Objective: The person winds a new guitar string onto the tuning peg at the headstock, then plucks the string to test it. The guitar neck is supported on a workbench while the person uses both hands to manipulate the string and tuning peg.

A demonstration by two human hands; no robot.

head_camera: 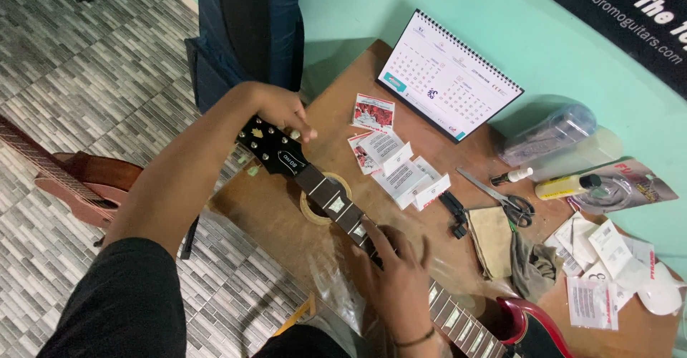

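The left hand (283,111) is curled over the top edge of the black headstock (272,147), fingertips pinching at a tuning peg. The right hand (397,272) presses flat on the guitar neck (336,204), fingers spread across the frets. I can't make out strings on the neck, so stringing looks unfinished. Beyond the right hand lie opened string packets (401,172), scissors (501,197) and a cloth (494,240); farther off stands a desk calendar (447,75).

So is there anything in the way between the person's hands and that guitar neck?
Nothing visible. The left hand is already on the black headstock at its tuning pegs, and the right hand rests directly on the guitar neck, fingers across the fretboard.
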